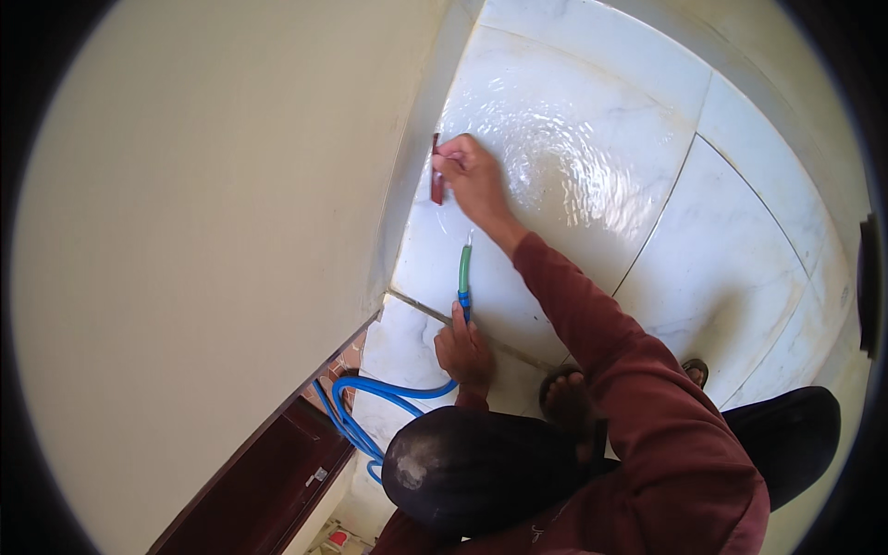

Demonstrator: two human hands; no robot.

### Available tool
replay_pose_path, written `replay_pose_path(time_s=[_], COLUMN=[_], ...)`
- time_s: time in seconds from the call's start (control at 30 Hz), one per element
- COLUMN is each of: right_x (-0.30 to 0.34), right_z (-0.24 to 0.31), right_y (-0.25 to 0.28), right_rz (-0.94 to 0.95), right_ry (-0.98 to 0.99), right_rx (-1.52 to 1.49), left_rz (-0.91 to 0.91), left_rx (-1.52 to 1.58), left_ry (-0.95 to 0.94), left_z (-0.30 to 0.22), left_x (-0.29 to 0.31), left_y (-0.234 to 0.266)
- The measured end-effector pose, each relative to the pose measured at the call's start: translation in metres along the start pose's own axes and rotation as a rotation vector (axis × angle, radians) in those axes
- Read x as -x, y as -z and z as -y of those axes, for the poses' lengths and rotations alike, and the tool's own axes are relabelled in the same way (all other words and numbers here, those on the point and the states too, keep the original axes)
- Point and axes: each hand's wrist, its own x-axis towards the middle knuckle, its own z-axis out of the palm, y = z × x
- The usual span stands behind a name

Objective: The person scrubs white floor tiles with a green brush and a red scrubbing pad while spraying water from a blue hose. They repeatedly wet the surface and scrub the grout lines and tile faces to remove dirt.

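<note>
Crouched worker at the wall base. The right hand [472, 176] clenches a small dark-red scraper [437, 171] edge-on against the skirting, where wall [203, 231] meets wet marble floor [592, 166]. The left hand [464, 351] grips the blue hose [370, 407], its green nozzle [464, 268] aimed so water runs toward the scraped spot.

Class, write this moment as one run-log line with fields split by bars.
left hand: holds blue hose, green nozzle | right hand: presses dark red scraper at wall base | floor tiles: wet
</note>
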Motion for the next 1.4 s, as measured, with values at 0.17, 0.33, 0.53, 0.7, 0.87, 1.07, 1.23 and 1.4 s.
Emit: replay_pose_path(time_s=[0.17,0.33,0.53,0.7,0.87,1.07,1.23,1.4], right_x=[0.025,0.081,0.164,0.194,0.201,0.203,0.197,0.209], right_z=[0.066,0.103,0.088,0.074,0.07,0.105,0.096,0.084], right_y=[0.091,0.153,0.196,0.192,0.19,0.189,0.201,0.183], right_rz=[0.217,0.46,0.617,0.549,0.452,0.557,0.713,0.62], right_ry=[-0.01,-0.327,-0.497,-0.455,-0.209,-0.43,-0.691,-0.622], right_rx=[-0.062,0.225,0.005,-0.086,0.068,-0.045,-0.204,-0.348], left_rz=[-0.035,0.006,0.12,0.568,0.461,0.373,0.495,0.509], left_rx=[-0.034,-0.049,0.682,1.302,1.329,1.436,1.418,1.442], left_ry=[0.016,0.095,0.111,0.329,0.39,0.379,0.22,0.32], left_z=[0.002,0.003,-0.048,-0.088,-0.099,-0.096,-0.097,-0.093], left_x=[-0.006,0.0,-0.038,-0.051,-0.047,-0.041,-0.045,-0.035], left_y=[-0.008,0.003,0.037,0.047,0.045,0.046,0.055,0.061])
